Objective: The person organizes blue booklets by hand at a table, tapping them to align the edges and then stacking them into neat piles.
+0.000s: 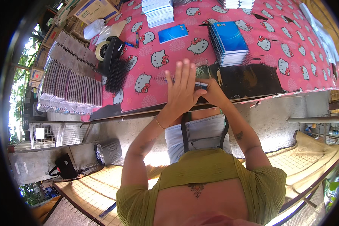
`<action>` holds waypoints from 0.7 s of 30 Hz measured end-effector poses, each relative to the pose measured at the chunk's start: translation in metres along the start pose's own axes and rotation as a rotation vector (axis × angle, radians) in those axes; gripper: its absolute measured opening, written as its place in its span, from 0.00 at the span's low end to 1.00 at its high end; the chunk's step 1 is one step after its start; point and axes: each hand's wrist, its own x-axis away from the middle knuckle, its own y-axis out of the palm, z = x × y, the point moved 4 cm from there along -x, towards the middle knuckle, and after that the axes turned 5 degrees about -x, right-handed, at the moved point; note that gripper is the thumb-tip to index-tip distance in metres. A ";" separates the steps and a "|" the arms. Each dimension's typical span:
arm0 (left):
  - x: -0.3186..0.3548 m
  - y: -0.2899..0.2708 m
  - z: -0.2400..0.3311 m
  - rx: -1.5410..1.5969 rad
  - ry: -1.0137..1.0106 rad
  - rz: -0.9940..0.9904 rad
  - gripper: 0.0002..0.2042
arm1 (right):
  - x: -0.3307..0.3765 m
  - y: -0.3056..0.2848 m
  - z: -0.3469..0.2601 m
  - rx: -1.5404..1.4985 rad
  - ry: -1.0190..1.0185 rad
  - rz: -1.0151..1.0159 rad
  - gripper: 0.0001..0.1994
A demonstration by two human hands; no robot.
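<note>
At the table's near edge my right hand (pixel 214 93) is closed round a small notebook (pixel 201 85), of which a blue and white end shows. My left hand (pixel 182 86) lies across it from the left, fingers stretched out nearly straight, its palm side hidden. A thin wire coil (pixel 159 78) sticks out to the left of that hand. Most of the notebook is covered by the two hands. Beyond them lies a single blue cover (pixel 173 34). To the right stands a stack of blue spiral notebooks (pixel 229 39) with black coils.
Loose black binding coils (pixel 118 75) lie left of my hands, beside a black tape dispenser (pixel 111 52). Rows of stacked spiral notebooks (pixel 69 75) fill the left side. Paper stacks (pixel 158 13) and a cardboard box (pixel 96 10) stand farther back. The pink tablecloth (pixel 267 81) is torn near the front.
</note>
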 end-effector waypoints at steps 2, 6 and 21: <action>0.015 0.003 0.010 0.105 0.016 0.025 0.41 | 0.000 -0.004 0.003 0.076 0.054 0.025 0.16; 0.008 -0.022 0.003 0.116 -0.045 0.174 0.31 | -0.002 -0.002 -0.012 0.088 0.040 0.014 0.16; -0.019 -0.026 -0.019 0.398 -0.022 0.180 0.09 | 0.003 -0.057 -0.068 0.217 -0.119 -0.101 0.07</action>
